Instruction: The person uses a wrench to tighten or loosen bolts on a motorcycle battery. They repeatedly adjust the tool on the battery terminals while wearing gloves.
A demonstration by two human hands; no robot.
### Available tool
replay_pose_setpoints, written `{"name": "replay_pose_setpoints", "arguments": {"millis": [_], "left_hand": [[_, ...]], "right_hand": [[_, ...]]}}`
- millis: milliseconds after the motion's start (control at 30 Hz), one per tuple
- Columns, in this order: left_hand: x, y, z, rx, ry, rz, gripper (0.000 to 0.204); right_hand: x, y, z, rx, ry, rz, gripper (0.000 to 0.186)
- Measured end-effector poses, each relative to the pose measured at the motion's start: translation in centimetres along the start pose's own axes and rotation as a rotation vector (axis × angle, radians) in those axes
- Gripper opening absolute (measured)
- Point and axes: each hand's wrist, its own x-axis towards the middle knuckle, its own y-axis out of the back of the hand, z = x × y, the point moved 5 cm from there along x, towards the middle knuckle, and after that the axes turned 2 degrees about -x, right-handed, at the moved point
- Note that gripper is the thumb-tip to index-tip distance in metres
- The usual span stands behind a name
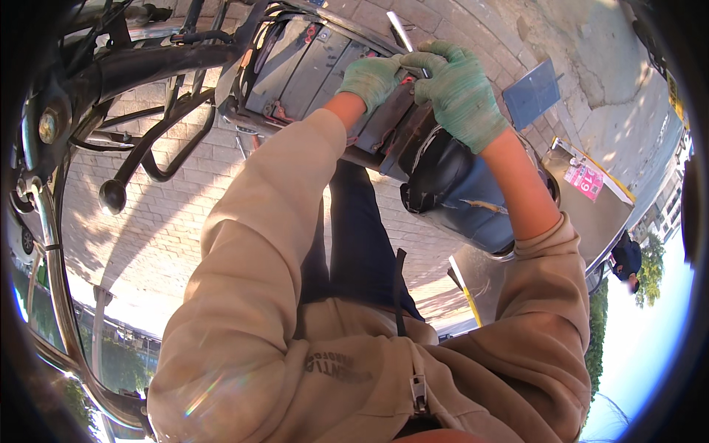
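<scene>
Green work gloves cover both my hands, which meet over the right end of an open metal tray of batteries. Several grey batteries stand side by side in it, with red terminal pieces and cables on top. My left hand is closed, its fingertips pinched together near a battery terminal. Right beside it, my right hand is curled with thumb and fingers together. A small metallic piece shows between the two hands; its kind is hidden by the fingers.
Left of the tray are the black frame tubes of a vehicle. A torn black seat lies close under my right forearm. Beyond my right hand, a blue-grey flat panel rests on the brick paving. A person is far right.
</scene>
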Motion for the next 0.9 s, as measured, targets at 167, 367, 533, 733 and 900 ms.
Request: {"name": "replay_pose_setpoints", "arguments": {"millis": [167, 367, 533, 733, 900], "left_hand": [[-0.1, 0.5, -0.4, -0.061, 0.059, -0.027, 0.027], [-1.2, 0.1, 0.5, -0.124, 0.108, 0.019, 0.024], [-2.1, -1.3, 1.3, -0.177, 0.178, 0.151, 0.023], [-2.6, -1.8, 1.6, -0.194, 0.23, 0.195, 0.032], [-2.9, -2.5, 0.2, -0.225, 0.283, 0.052, 0.036]], "right_hand": [[-1.3, 0.6, 1.4, 0.145, -0.492, 0.12, 0.033], [-1.3, 0.7, 1.0, 0.144, -0.598, 0.133, 0.039], [-3.0, -1.4, 0.3, 0.537, -1.001, 0.02, 0.061], [-3.9, -4.0, -0.9, 0.935, -1.089, 0.4, 0.064], [-4.8, -5.6, -0.4, 0.896, -1.014, 0.453, 0.081]]}}
